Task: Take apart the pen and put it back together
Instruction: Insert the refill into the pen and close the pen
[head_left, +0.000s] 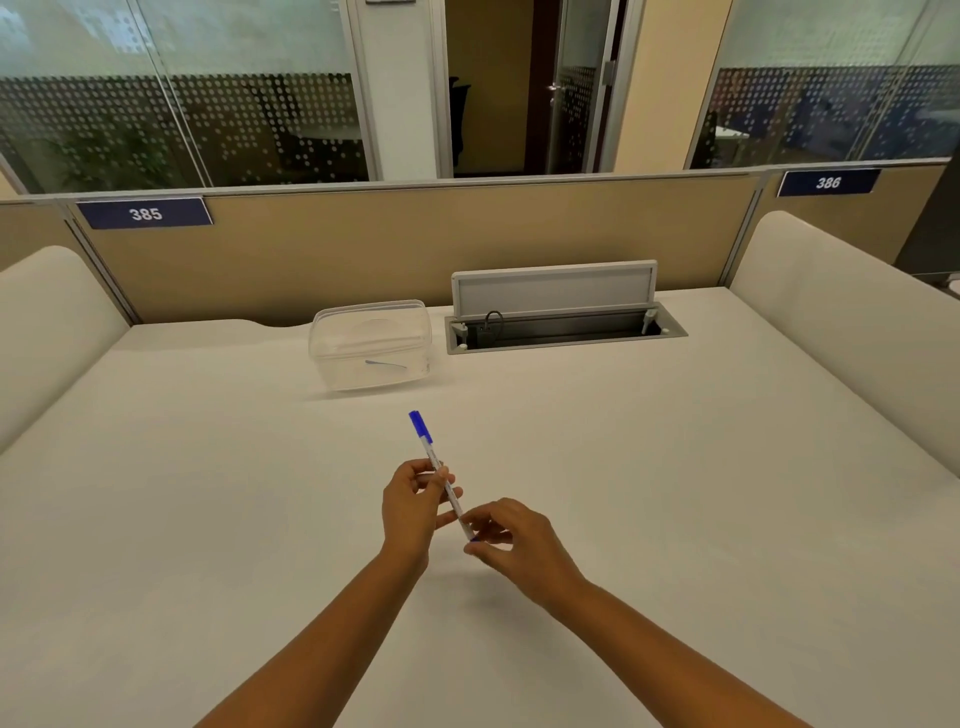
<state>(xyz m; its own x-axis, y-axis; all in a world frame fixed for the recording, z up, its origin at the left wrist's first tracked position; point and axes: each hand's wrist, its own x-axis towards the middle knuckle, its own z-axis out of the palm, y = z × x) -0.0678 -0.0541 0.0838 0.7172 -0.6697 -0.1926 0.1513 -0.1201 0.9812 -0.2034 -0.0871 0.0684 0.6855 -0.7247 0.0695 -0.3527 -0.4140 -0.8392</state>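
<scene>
Above desk (208, 467): left hand (413, 512) grips pen (439, 470) mid-barrel, cap on; right hand (511, 540) pinches rear end. Likely disassembly start; next needs twist or pull.

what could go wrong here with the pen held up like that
1. The pen is held above the table, left hand around the barrel, right hand pinching the near end. If that end piece pops off suddenly, it could slip from the fingertips and roll away.
2. The blue cap sticks out free beyond the left hand, so a hard twist might loosen the grip and drop the pen.
</scene>
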